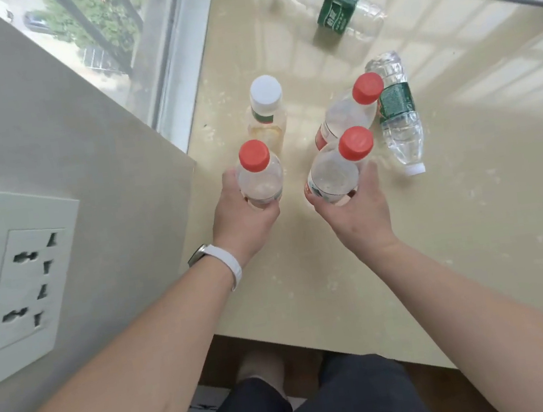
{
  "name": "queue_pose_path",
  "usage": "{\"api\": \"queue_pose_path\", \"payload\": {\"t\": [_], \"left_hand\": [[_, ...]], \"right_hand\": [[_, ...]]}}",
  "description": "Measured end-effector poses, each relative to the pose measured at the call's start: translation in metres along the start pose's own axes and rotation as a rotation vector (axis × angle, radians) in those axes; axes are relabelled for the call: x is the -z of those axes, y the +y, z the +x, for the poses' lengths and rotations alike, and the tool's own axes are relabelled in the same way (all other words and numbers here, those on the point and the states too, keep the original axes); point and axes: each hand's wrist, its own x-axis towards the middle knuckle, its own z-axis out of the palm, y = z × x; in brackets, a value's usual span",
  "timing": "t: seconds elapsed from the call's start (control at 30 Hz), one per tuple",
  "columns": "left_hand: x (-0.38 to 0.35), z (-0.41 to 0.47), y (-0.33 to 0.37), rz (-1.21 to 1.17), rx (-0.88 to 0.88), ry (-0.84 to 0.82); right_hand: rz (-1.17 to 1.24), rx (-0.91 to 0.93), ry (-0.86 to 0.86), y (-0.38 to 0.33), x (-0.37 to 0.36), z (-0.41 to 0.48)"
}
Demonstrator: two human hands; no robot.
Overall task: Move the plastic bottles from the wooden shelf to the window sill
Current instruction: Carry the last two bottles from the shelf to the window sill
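My left hand (242, 215) wraps a clear red-capped bottle (259, 179) upright on the window sill (471, 214); my right hand (355, 208) closes around its twin (335, 173). Both look empty. At twelve o'clock stand a white-capped bottle (266, 113) holding yellowish liquid and a third red-capped one (351, 112). At one and two o'clock, two green-labelled bottles (397, 113) (330, 6) lie flat.

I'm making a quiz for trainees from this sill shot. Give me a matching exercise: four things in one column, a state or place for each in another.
Things:
1. left hand
2. white-capped bottle
3. far green-label bottle
4. watch band

States:
A. lying on its side near the window frame
B. standing upright, untouched
C. on the left wrist
D. grip closed around a red-capped bottle

Pairs: 1-D, 2-B, 3-A, 4-C
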Motion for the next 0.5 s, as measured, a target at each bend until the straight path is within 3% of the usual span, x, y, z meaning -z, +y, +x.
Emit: {"api": "queue_pose_path", "payload": {"t": [0.5], "left_hand": [[-0.007,0.003,-0.012,-0.029,0.03,-0.02]], "right_hand": [[0.031,-0.08,-0.023,0.039,-0.004,-0.015]]}}
